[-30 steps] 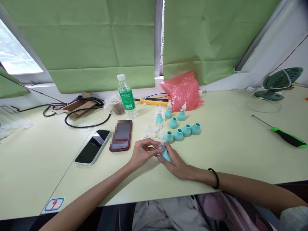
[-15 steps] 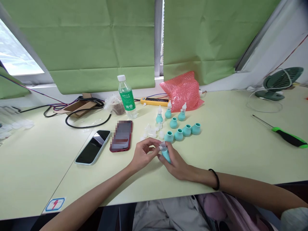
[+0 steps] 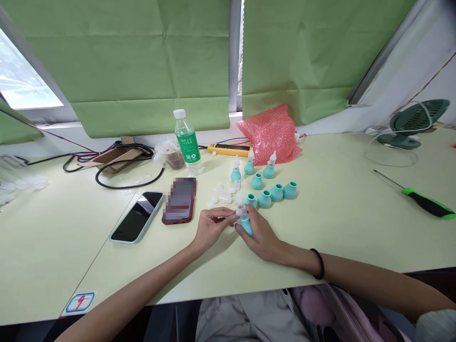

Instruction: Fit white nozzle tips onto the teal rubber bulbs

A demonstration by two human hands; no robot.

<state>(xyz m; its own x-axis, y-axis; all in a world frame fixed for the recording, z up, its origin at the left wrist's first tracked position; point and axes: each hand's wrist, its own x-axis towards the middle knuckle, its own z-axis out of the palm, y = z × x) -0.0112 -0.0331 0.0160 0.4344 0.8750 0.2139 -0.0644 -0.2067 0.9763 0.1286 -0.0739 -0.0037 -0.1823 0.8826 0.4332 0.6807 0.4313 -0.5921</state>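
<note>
My right hand (image 3: 261, 235) grips a small teal rubber bulb (image 3: 246, 226) with a clear plastic cap (image 3: 242, 210) at its top. My left hand (image 3: 211, 227) is closed in a pinch, its fingertips touching that clear cap. Just beyond my hands lies a row of open teal bulbs (image 3: 270, 194) and a small heap of loose clear plastic tips (image 3: 223, 194). Behind them stand three teal bulbs with clear tips fitted (image 3: 249, 165).
Two phones (image 3: 137, 217) (image 3: 180, 199) lie left of my hands. A water bottle (image 3: 188, 142), black cables (image 3: 124, 166), a yellow power strip (image 3: 228, 150) and a pink bubble-wrap bag (image 3: 271, 133) line the back. A green-handled screwdriver (image 3: 423, 202) and a fan (image 3: 413, 124) are at the right.
My right hand tilted the teal bulb more upright and raised it slightly. My left fingers opened briefly, then closed onto the clear cap.
</note>
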